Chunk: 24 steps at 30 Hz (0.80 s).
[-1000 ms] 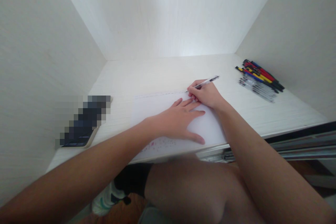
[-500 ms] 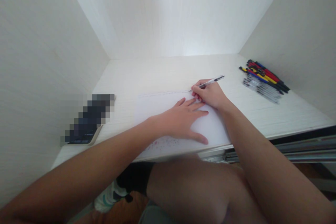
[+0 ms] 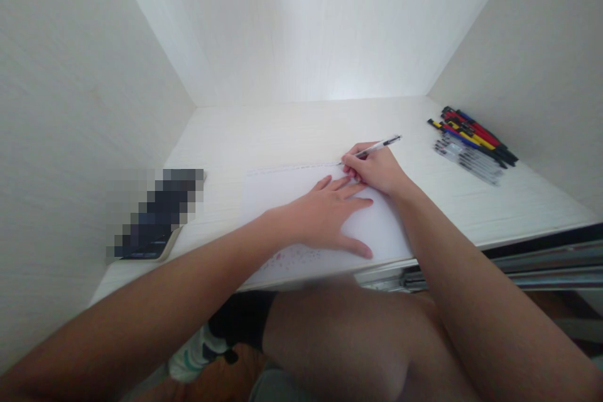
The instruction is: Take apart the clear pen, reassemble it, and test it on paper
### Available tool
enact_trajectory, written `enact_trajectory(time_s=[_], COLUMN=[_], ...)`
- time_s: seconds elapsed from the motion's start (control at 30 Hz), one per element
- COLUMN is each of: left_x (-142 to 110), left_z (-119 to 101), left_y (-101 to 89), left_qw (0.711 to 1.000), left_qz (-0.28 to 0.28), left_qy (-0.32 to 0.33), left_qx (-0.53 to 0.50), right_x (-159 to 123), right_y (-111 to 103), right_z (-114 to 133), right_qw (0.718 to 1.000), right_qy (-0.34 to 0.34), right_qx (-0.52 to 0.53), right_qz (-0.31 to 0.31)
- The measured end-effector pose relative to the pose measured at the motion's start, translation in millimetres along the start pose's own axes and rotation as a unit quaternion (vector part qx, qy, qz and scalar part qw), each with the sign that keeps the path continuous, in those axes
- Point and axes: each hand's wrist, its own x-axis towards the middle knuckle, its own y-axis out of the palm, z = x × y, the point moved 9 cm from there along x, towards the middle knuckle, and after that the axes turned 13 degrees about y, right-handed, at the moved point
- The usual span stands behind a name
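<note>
A white sheet of paper (image 3: 277,191) lies at the front of the desk, with a row of small writing along its far edge and scattered marks near its front left. My left hand (image 3: 327,210) rests flat on the sheet, fingers spread. Just beyond its fingertips, my right hand (image 3: 372,169) grips a clear-barrelled pen (image 3: 377,146) between thumb and fingers. The pen tilts up to the right, its tip at the far edge of the paper by the end of the written row. My fingers partly hide the area around the tip.
Several red, yellow and blue pens (image 3: 475,135) lie piled at the right, beside a row of clear pens (image 3: 471,163). A phone (image 3: 160,246), partly pixelated, lies at the left. White panels (image 3: 311,25) enclose the desk at the back and sides. My legs are below the front edge.
Hardly anything differs. The whole view has shifted very slightly; both hands, the pen and the paper keep nearly the same places.
</note>
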Motion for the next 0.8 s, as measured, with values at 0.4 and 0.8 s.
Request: enact_trajectory(time_s=[0.4,0.8], left_x=[0.2,0.0], left_z=[0.0,-1.2], left_y=[0.0,-0.7], left_qw=[1.0,1.0], left_qz=[0.007,0.01], left_qy=[-0.003,-0.005], left_qx=[-0.004,-0.007], right_x=[2.3,3.5], right_y=[-1.3,-1.4], right_z=[-3.5,-5.7], right_qw=[1.0,1.0], right_qy=[0.01,0.013], right_qx=[-0.008,0.016], right_qz=[-0.007,-0.005])
